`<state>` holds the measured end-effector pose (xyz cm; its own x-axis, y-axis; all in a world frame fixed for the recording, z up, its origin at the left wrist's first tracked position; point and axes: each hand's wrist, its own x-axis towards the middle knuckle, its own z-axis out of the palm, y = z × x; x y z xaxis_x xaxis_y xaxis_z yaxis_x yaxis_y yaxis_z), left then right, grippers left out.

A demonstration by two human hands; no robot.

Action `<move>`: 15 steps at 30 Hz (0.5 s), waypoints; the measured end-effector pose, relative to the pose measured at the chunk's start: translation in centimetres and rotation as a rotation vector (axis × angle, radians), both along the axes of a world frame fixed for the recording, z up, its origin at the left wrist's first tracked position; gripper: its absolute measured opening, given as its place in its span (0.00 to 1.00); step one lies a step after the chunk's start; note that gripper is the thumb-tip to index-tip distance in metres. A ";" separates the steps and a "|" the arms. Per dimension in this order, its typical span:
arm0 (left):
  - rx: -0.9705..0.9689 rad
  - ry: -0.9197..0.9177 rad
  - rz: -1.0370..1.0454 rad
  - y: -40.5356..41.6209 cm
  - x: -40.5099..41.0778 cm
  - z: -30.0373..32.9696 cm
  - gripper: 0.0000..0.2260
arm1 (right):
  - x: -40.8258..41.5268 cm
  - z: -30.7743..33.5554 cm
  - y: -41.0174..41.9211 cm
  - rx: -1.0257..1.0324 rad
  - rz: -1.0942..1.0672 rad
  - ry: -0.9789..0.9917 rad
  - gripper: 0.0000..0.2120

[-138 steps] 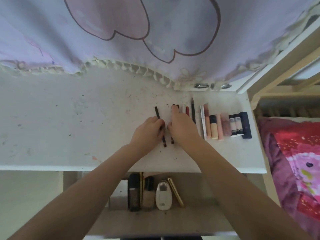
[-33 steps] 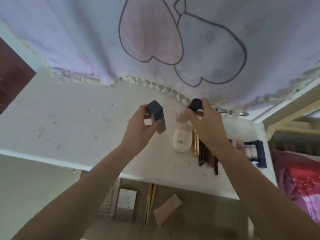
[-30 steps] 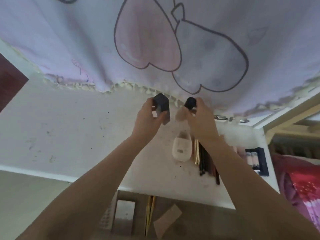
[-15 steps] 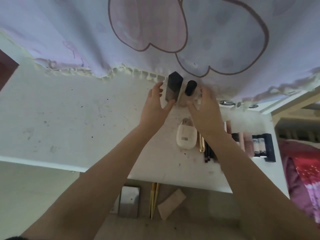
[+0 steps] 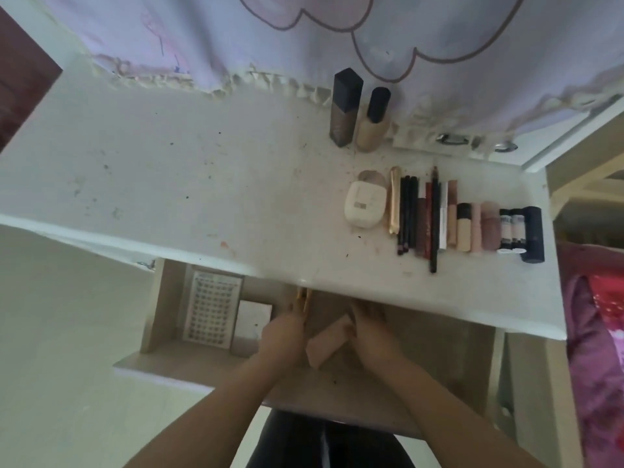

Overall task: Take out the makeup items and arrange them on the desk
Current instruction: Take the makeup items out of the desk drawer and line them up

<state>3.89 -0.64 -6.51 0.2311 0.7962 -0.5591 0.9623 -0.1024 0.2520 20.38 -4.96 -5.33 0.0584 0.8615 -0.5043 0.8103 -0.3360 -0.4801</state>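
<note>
The open drawer (image 5: pixel 422 376) under the white desk (image 5: pixel 169 184) holds both my hands. My left hand (image 5: pixel 282 337) closes its fingers around thin gold sticks (image 5: pixel 303 298) that poke out beyond them. My right hand (image 5: pixel 371 331) lies with straight fingers beside a pale pink box (image 5: pixel 326 344), its thumb side touching the box. At the back of the desk, a dark square bottle (image 5: pixel 345 111) and a beige bottle with a black cap (image 5: pixel 374 123) stand upright. Nearer the front lie a white compact (image 5: pixel 365 206) and a row of pencils and tubes (image 5: pixel 466 224).
A sheet printed with a grid of dots (image 5: pixel 211 307) and a white card (image 5: pixel 253 323) lie at the drawer's left end. A lilac curtain (image 5: pixel 304 32) hangs over the desk's back edge. Pink bedding (image 5: pixel 597 332) is at the right.
My hands have let go of the two bottles, which now stand at the back of the desk. Both hands have dropped into the drawer, and my view has tilted down.
</note>
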 end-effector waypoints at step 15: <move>-0.035 -0.135 -0.132 -1.4 1.1 2.9 0.07 | 0.4 1.2 -2.7 -0.137 0.497 -0.234 0.15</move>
<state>4.95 -2.04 -3.63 0.4067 0.7347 -0.5429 0.8984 -0.2140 0.3834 20.80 -7.65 -4.15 -0.2137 0.7414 -0.6361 0.9666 0.0660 -0.2477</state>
